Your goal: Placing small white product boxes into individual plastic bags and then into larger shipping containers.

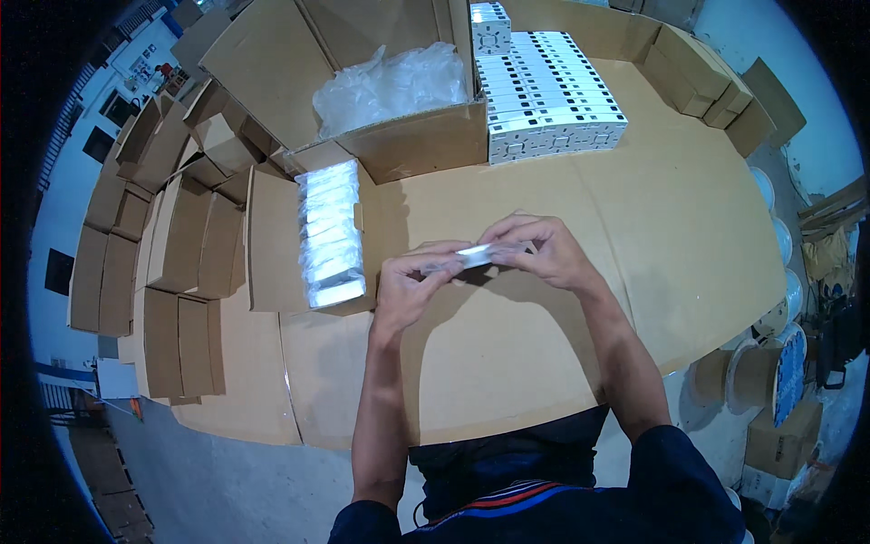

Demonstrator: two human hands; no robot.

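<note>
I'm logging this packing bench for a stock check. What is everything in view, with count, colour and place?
Small clear-wrapped item: one, pale, held between both hands.
Row of wrapped packets: count unclear, white, left of the hands.
White boxes: many, stacked in rows, far side.
Open carton: one, brown, holding clear plastic bags.
Folded cartons: many, brown, far left.
Cardboard-covered table: one, brown.
Spools: several, lower right.
Left hand: grips the item.
Right hand: grips the item.
</note>
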